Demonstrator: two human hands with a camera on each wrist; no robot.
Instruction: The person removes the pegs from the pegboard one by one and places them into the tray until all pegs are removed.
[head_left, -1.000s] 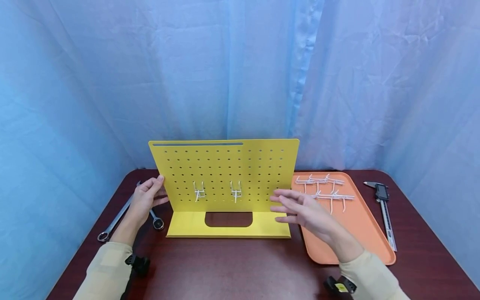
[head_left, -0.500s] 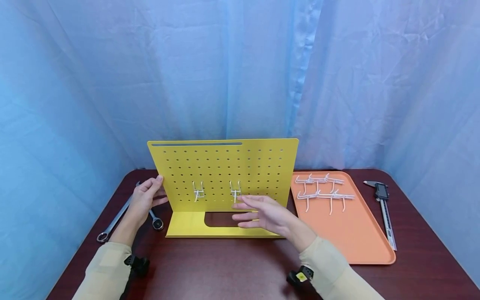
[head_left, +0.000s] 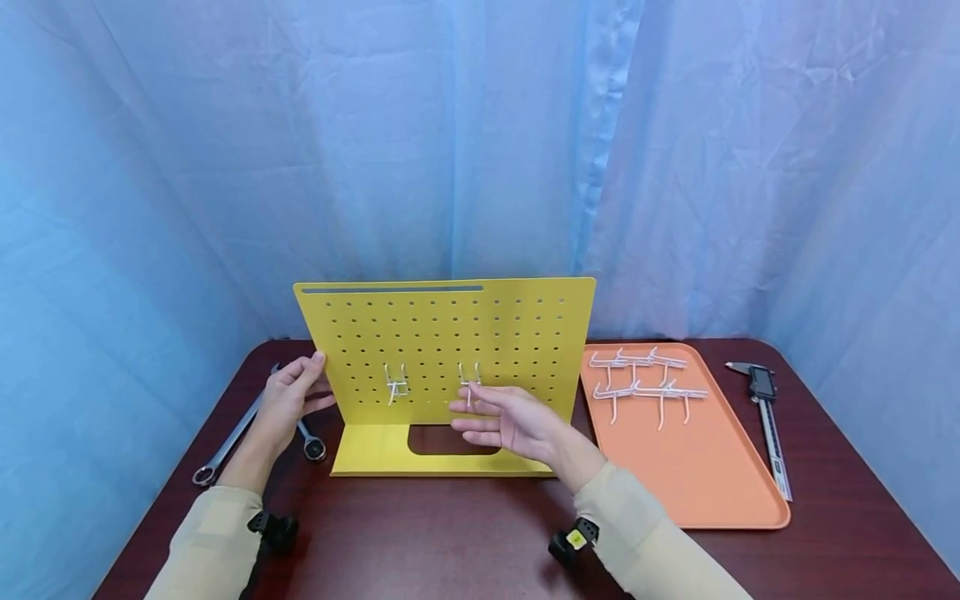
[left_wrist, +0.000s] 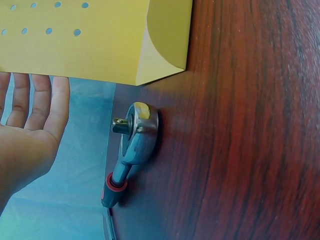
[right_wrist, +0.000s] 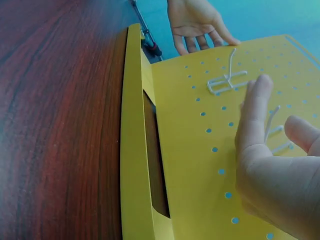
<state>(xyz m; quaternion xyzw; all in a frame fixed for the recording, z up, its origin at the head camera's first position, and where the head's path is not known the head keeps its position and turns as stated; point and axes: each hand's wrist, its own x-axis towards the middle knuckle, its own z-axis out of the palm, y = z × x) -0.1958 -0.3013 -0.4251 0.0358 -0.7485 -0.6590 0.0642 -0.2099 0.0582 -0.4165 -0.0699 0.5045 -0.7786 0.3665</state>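
A yellow pegboard (head_left: 444,357) stands upright on its flat foot in the middle of the table. Two white wire hooks hang on it: the left hook (head_left: 395,388) and the right hook (head_left: 461,372). At the board's left edge my left hand (head_left: 288,393) grips it, thumb on the edge and fingers behind, as the left wrist view shows. My right hand (head_left: 517,423) is in front of the right hook and partly hides it. Its fingers are extended, with the thumb apart from them; whether it touches the hook I cannot tell.
An orange tray (head_left: 690,475) on the right bears several white hooks (head_left: 662,392). A digital caliper (head_left: 763,385) lies beyond it. Left of the board lie a combination wrench (head_left: 233,437) and a ratchet wrench (left_wrist: 142,135). Blue curtains (head_left: 450,150) close off the back and sides.
My right hand has moved left from the board's right end to the right hook. The left hand has stayed on the board's edge, and both hooks hang where they were.
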